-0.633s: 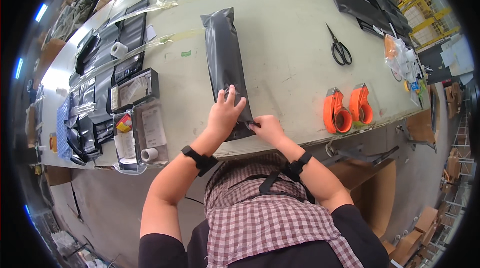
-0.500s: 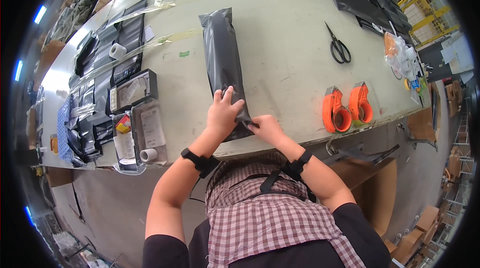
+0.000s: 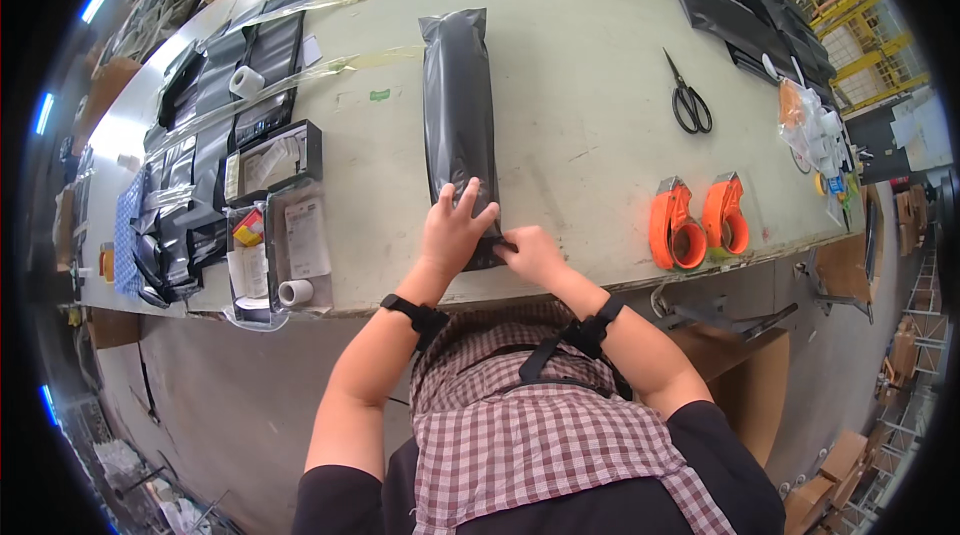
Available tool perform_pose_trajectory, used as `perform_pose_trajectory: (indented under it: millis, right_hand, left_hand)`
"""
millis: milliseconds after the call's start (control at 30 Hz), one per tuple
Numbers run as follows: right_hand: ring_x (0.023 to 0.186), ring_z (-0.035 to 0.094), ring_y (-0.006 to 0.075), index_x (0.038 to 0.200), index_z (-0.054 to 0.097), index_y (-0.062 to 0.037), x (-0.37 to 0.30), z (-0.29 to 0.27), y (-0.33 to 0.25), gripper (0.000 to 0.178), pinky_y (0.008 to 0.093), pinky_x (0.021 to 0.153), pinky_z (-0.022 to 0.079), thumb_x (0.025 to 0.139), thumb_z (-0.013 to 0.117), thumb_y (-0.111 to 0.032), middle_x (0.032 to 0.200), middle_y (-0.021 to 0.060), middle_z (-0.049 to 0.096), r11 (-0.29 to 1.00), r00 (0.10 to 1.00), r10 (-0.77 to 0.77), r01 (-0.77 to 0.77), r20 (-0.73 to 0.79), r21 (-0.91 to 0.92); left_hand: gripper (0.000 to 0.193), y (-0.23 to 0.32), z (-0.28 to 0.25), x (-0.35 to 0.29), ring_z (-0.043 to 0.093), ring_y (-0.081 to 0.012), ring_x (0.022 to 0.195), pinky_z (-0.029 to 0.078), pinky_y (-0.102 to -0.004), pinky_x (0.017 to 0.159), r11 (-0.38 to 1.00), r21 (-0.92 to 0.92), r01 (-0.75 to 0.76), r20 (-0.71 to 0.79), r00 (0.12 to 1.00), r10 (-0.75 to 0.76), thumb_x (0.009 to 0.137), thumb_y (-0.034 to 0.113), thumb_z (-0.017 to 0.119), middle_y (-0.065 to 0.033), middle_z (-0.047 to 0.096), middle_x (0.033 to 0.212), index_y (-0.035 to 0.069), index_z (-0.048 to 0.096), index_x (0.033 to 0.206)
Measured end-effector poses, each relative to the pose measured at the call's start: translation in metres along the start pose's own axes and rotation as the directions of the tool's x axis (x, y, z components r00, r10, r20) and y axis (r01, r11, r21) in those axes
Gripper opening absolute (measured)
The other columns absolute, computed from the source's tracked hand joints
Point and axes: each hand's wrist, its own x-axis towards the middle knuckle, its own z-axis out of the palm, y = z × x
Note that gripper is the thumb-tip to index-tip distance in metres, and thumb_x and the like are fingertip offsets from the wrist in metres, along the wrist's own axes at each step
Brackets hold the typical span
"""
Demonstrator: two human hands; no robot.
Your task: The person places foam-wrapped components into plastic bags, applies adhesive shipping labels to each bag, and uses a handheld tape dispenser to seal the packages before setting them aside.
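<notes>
A long black plastic mailer bag (image 3: pixel 458 105), bulging with something inside, lies lengthwise in front of me on the pale worktable (image 3: pixel 570 85). My left hand (image 3: pixel 457 226) rests on its near part, fingers spread and pressing down on the plastic. At the bag's near right corner, my right hand (image 3: pixel 529 253) pinches the edge between thumb and fingers. What the bag contains is hidden. Both wrists wear black straps.
Two orange tape dispensers (image 3: pixel 680 227) and black scissors (image 3: pixel 688 105) lie on the right. Flat black bags (image 3: pixel 740 20) are stacked at the far right. On the left are more black bags (image 3: pixel 215 85), a tape roll (image 3: pixel 246 82) and open boxes (image 3: pixel 300 235) with labels.
The bag and table have shifted slightly to the right in view. My left hand still lies on the bag, and my right hand still grips its near corner.
</notes>
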Motion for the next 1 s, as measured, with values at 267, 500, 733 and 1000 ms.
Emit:
perform_pose_trajectory:
  millis: [267,500,733,1000]
  right_hand:
    - [0.063,0.064,0.0226,0.074,0.061,0.0061,-0.002,-0.015,0.004,0.030,0.0320,0.059,0.051,0.084,0.052,-0.021,0.066,0.0146,0.063,0.731,0.847,0.370,-0.519,0.380,0.443]
    - [0.075,0.065,0.0196,0.086,0.061,0.0049,-0.003,-0.014,0.002,0.028,0.0279,0.067,0.053,0.089,0.045,-0.018,0.087,0.0117,0.063,0.490,0.752,0.430,-0.659,0.499,0.571]
    - [0.068,0.061,0.0173,0.084,0.060,0.0044,-0.005,-0.004,0.005,0.026,0.0284,0.069,0.053,0.089,0.045,-0.017,0.084,0.0100,0.062,0.499,0.780,0.437,-0.625,0.448,0.601]
    - [0.072,0.061,0.0162,0.088,0.061,0.0053,-0.023,-0.014,0.026,0.031,0.0286,0.067,0.050,0.091,0.047,-0.023,0.083,0.0088,0.063,0.586,0.815,0.274,-0.562,0.510,0.584]
  left_hand:
    - [0.040,0.027,-0.037,-0.042,0.050,-0.0243,0.099,0.045,-0.0332,0.083,0.983,-0.182,-0.013,-0.135,0.991,-0.012,0.071,0.009,0.056,-0.0076,0.052,0.119,0.012,0.059,0.111]
    - [0.010,0.032,-0.004,-0.037,0.058,-0.0243,0.075,0.048,-0.0335,0.065,0.862,-0.483,0.155,0.078,0.988,-0.134,0.071,0.010,0.065,-0.0050,0.060,0.079,0.008,0.064,0.082]
    - [0.013,0.037,-0.009,-0.041,0.058,-0.0240,0.076,0.048,-0.0321,0.065,0.896,-0.433,0.095,0.126,0.991,-0.045,0.071,0.010,0.064,-0.0051,0.058,0.083,0.008,0.059,0.082]
    - [0.015,-0.028,-0.091,-0.247,0.058,-0.0286,0.093,0.049,-0.0372,0.072,0.978,0.007,0.210,0.967,0.248,-0.060,0.081,0.016,0.051,-0.0121,0.062,0.096,0.006,0.063,0.084]
